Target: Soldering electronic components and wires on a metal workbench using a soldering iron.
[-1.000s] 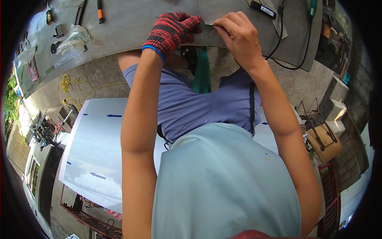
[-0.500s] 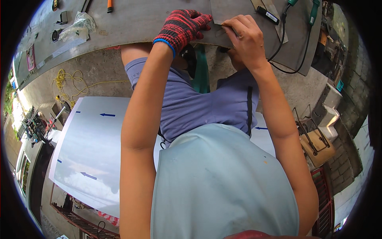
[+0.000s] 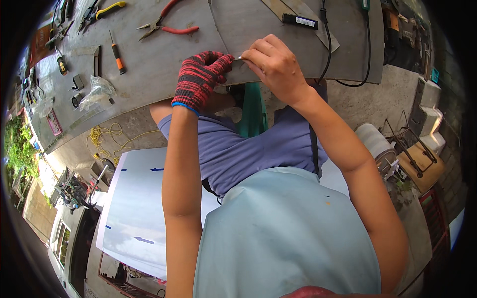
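Observation:
My left hand (image 3: 202,78), in a red-and-black knit glove with a blue cuff, is closed with thumb and fingers pinched together. My bare right hand (image 3: 275,67) is closed in a pinch too, its fingertips just right of the glove's. In the narrow gap between them shows a small shiny bit (image 3: 239,58), too small to name. Both hands are above the near edge of a grey metal-topped table (image 3: 164,59). Whatever else lies inside the two pinches is hidden by the fingers.
On the table lie red-handled pliers (image 3: 169,27), an orange-handled screwdriver (image 3: 117,57), a metal square (image 3: 96,58), a plastic bag (image 3: 98,93) and a black bar-shaped thing (image 3: 300,21). A black cable (image 3: 328,44) hangs over the right edge. Yellow cord (image 3: 107,136) lies on the floor.
The view has tipped forward, bringing more of the table and its tools into sight. My hands' fingertips are now closer together, still pinched.

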Action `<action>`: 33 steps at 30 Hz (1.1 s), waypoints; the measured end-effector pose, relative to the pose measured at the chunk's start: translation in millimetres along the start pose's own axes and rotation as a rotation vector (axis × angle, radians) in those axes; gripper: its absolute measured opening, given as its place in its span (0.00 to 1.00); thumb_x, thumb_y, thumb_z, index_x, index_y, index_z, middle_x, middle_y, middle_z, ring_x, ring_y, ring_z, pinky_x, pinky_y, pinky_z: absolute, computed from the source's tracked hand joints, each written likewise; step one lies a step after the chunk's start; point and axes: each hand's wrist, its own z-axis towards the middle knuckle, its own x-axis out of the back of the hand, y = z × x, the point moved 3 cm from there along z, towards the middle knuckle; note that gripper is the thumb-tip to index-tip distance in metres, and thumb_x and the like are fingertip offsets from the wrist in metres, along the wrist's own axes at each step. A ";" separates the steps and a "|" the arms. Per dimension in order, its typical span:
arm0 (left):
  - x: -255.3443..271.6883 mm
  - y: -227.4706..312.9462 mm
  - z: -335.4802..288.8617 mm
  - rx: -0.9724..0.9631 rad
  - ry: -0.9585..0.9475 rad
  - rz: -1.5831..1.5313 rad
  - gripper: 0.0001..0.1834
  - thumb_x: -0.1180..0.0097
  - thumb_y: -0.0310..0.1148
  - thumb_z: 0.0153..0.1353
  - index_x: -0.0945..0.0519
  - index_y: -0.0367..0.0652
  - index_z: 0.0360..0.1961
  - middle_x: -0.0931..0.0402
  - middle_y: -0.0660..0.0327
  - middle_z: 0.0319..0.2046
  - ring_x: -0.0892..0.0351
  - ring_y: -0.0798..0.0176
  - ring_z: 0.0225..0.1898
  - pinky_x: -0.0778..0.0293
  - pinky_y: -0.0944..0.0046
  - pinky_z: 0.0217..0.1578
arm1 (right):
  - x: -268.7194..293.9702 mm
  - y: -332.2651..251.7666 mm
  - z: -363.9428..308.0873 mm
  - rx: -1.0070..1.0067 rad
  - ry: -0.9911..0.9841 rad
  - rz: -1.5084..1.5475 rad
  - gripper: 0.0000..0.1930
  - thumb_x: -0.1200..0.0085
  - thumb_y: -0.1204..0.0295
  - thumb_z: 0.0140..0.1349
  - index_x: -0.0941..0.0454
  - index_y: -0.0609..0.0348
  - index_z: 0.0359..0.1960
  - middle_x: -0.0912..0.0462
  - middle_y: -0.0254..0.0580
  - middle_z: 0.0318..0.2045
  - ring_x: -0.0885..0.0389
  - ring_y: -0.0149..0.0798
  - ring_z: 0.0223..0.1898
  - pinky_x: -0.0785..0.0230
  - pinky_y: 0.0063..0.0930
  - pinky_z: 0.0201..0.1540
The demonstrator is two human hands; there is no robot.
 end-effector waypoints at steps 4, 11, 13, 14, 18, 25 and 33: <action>-2.5 2.4 -2.9 0.010 0.022 -0.065 0.18 0.29 0.40 0.65 0.12 0.35 0.46 0.12 0.58 0.34 0.19 0.69 0.27 0.23 0.67 0.31 | 3.6 4.1 -2.7 -0.015 0.015 0.019 0.07 0.35 0.76 0.56 0.14 0.54 0.37 0.20 0.34 0.34 0.23 0.41 0.40 0.26 0.35 0.47; -3.3 -0.1 -3.6 0.049 0.077 -0.057 0.19 0.28 0.41 0.64 0.12 0.36 0.47 0.12 0.60 0.33 0.18 0.71 0.28 0.23 0.68 0.32 | 21.7 12.2 -3.4 -0.109 0.087 0.121 0.10 0.30 0.73 0.56 0.13 0.54 0.41 0.18 0.33 0.36 0.23 0.40 0.42 0.28 0.35 0.48; -2.4 0.3 -4.1 0.057 0.073 -0.057 0.19 0.28 0.41 0.64 0.12 0.36 0.47 0.12 0.59 0.32 0.18 0.70 0.28 0.23 0.68 0.32 | 30.9 19.4 -2.0 -0.140 0.111 0.140 0.10 0.30 0.73 0.57 0.13 0.54 0.41 0.18 0.33 0.36 0.22 0.40 0.42 0.28 0.36 0.48; -2.0 1.3 -3.7 0.056 0.076 -0.054 0.19 0.28 0.41 0.64 0.12 0.36 0.47 0.12 0.59 0.32 0.18 0.70 0.28 0.23 0.68 0.32 | 36.3 24.4 -0.9 -0.144 0.145 0.119 0.10 0.30 0.75 0.57 0.13 0.55 0.41 0.18 0.33 0.36 0.22 0.41 0.42 0.27 0.36 0.47; -1.4 0.1 -5.0 0.021 0.071 -0.038 0.16 0.31 0.41 0.67 0.12 0.39 0.47 0.13 0.63 0.33 0.18 0.71 0.28 0.24 0.70 0.32 | 54.3 33.2 5.0 -0.170 0.195 0.126 0.09 0.32 0.78 0.58 0.14 0.59 0.41 0.17 0.37 0.35 0.21 0.44 0.40 0.26 0.38 0.44; -3.5 -4.3 -0.8 -0.021 0.056 -0.107 0.16 0.29 0.39 0.64 0.11 0.34 0.43 0.13 0.60 0.30 0.19 0.69 0.26 0.22 0.65 0.32 | 68.1 23.8 14.8 -0.178 0.179 0.128 0.09 0.34 0.82 0.58 0.15 0.61 0.40 0.17 0.40 0.35 0.20 0.45 0.39 0.25 0.38 0.43; -1.9 -2.3 -2.1 -0.039 0.033 -0.044 0.19 0.29 0.44 0.65 0.11 0.36 0.45 0.13 0.61 0.32 0.18 0.70 0.26 0.22 0.66 0.29 | 61.4 37.9 87.3 -0.156 0.117 0.108 0.06 0.37 0.79 0.62 0.15 0.61 0.40 0.15 0.43 0.37 0.17 0.48 0.42 0.24 0.39 0.46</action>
